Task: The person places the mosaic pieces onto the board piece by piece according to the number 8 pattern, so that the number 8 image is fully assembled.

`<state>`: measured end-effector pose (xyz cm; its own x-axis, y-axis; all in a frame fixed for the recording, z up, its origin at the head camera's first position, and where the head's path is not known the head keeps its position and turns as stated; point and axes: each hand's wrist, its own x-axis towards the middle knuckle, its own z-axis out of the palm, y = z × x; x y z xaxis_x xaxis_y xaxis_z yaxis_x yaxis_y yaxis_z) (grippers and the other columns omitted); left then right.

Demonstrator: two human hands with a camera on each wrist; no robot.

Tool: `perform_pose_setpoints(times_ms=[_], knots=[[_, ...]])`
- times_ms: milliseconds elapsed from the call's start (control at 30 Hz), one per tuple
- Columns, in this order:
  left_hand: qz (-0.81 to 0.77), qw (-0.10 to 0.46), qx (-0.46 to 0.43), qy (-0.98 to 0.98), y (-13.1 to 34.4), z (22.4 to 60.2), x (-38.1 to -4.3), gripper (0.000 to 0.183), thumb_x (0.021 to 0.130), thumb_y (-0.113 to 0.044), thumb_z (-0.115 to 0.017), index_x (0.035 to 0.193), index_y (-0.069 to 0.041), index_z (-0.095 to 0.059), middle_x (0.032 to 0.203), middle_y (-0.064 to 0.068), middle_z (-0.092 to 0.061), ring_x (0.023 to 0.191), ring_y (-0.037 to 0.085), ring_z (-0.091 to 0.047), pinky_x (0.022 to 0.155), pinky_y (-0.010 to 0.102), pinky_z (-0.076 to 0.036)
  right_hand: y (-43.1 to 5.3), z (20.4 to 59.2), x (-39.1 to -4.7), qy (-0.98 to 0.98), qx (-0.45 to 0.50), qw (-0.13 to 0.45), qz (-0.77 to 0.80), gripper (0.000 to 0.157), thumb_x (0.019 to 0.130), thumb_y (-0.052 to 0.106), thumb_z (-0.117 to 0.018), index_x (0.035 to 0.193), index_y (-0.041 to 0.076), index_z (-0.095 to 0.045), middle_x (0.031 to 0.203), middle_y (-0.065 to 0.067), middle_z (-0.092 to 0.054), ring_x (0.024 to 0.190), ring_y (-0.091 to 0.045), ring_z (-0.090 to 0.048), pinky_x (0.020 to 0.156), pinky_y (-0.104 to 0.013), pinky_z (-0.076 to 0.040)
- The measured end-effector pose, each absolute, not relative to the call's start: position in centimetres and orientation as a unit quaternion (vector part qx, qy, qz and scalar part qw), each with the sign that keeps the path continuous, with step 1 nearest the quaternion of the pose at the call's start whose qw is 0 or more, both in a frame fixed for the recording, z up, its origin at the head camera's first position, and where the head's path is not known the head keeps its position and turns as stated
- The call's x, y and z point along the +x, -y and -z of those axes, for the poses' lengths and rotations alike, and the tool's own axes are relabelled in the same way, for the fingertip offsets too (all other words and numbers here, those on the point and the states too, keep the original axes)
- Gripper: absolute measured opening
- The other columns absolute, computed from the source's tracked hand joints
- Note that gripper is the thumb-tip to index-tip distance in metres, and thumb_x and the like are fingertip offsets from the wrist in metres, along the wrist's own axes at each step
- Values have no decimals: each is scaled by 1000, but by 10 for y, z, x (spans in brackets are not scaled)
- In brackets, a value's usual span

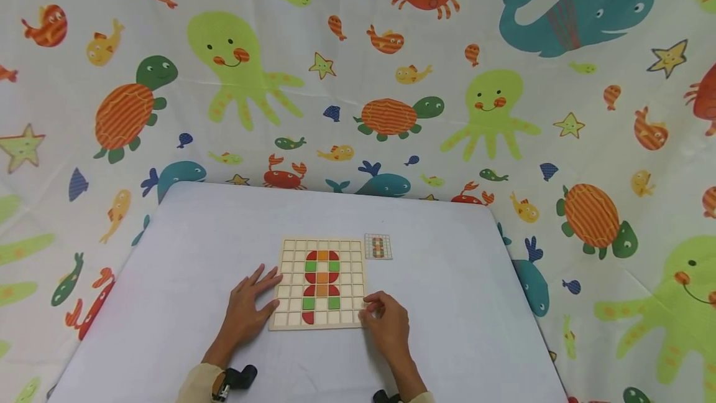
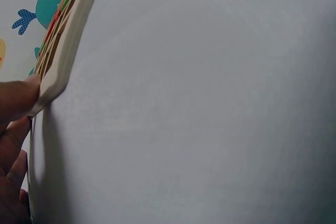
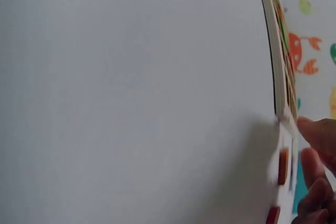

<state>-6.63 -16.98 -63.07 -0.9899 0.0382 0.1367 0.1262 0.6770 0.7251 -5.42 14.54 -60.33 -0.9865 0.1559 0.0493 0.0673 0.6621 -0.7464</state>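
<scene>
A square wooden grid board [image 1: 350,303] lies in the middle of the table in the head view. It bears red rounded pieces [image 1: 308,317], green squares [image 1: 334,303] and orange squares [image 1: 322,278]. My left hand [image 1: 244,307] rests at the board's left edge, fingers spread, its thumb touching the near corner in the left wrist view. At the board's lower right edge is my right hand [image 1: 387,323], fingers loosely bent; nothing shows between thumb and index in the right wrist view. That view also shows an orange piece [image 3: 283,166] and a red piece [image 3: 273,214] beside the board, hidden in the head view.
A small card [image 1: 378,247] printed with a coloured grid pattern lies by the board's upper right corner. The table [image 1: 464,303] has a white cover. Behind it hangs a cloth [image 1: 335,86] printed with sea animals.
</scene>
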Motion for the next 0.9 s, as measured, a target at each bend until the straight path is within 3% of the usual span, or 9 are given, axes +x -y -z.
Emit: perform_pose_setpoints(times_ms=[233, 433, 667, 900], knots=[[397, 65, -45, 915, 170, 632, -66, 56, 89, -7, -81, 143, -8, -67, 157, 16, -58, 155, 49, -36, 122, 74, -23, -175, 607, -54, 936, -104, 41, -334, 32, 80, 8, -91, 107, 24, -81, 83, 8, -59, 70, -7, -50, 58, -22, -39], [398, 72, -52, 913, 169, 633, -66, 55, 88, -8, -81, 142, -8, -68, 156, 16, -59, 155, 49, -38, 120, 74, -24, -178, 610, -55, 940, -97, 36, -324, 25, 84, 7, -88, 101, 22, -77, 85, 5, -57, 70, -9, -49, 58, -23, -38], [401, 78, -52, 911, 169, 633, -66, 55, 87, -6, -81, 141, -8, -68, 155, 16, -59, 154, 49, -38, 121, 74, -23, -173, 607, -62, 937, -91, 14, -336, 29, 83, 5, -87, 101, 19, -70, 92, 5, -62, 74, -10, -51, 63, -23, -41], [403, 52, -44, 913, 171, 636, -68, 56, 89, -7, -81, 142, -8, -67, 158, 14, -57, 157, 47, -35, 124, 74, -21, -172, 606, -62, 927, -87, -5, -366, 27, 85, 5, -86, 101, 21, -71, 86, 7, -62, 72, -10, -51, 60, -22, -41]])
